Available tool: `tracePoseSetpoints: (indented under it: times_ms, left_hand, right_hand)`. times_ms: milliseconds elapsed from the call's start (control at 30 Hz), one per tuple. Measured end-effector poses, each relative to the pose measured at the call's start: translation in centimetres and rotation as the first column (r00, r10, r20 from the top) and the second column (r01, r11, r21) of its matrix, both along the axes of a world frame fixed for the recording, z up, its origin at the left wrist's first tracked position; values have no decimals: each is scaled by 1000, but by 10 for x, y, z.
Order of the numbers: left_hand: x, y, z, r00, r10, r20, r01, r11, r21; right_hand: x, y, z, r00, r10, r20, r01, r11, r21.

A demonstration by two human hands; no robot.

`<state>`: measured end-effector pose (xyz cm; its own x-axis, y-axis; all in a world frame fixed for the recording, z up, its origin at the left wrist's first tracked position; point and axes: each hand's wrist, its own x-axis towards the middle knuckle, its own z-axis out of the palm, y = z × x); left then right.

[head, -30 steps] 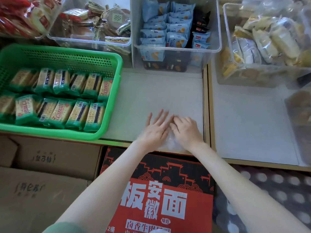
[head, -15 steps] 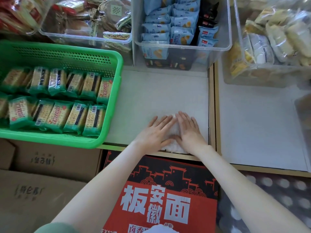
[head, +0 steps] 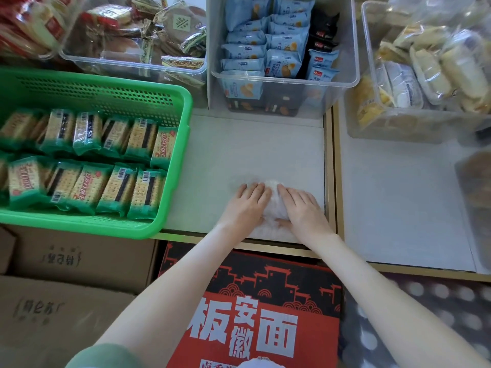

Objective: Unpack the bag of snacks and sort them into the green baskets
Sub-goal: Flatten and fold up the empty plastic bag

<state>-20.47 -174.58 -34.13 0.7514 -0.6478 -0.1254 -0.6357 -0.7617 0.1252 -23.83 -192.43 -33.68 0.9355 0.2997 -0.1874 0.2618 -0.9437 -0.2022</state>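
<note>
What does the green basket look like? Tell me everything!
The green basket looks like bright plastic, rectangular, with a thick smooth rim and walls full of little holes. It sits flat on the white shelf, its left end out of view. Two rows of green cracker packs stand inside. Only those touch it.

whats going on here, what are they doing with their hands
A person has the left hand and right hand on a bunched-up clear plastic bag lying on the white shelf. Whether they grip it or just press it flat is hard to tell. The bag looks emptied. To the left, the green basket holds two rows of green cracker packets. Clear bins of other snacks stand behind.
</note>
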Motion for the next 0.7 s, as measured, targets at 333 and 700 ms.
tracePoseSetpoints:
  times_ms: [333,700]
  left_hand:
    - [10,-6,23,909,53,414,80,951,-297]
    - [4,22,3,937,-40,-348,50,999,21]
  right_hand:
    - [11,1,13,842,46,537,-63,998,14]
    - [7,-10,-1,968,148,-202,-174,978,-119]
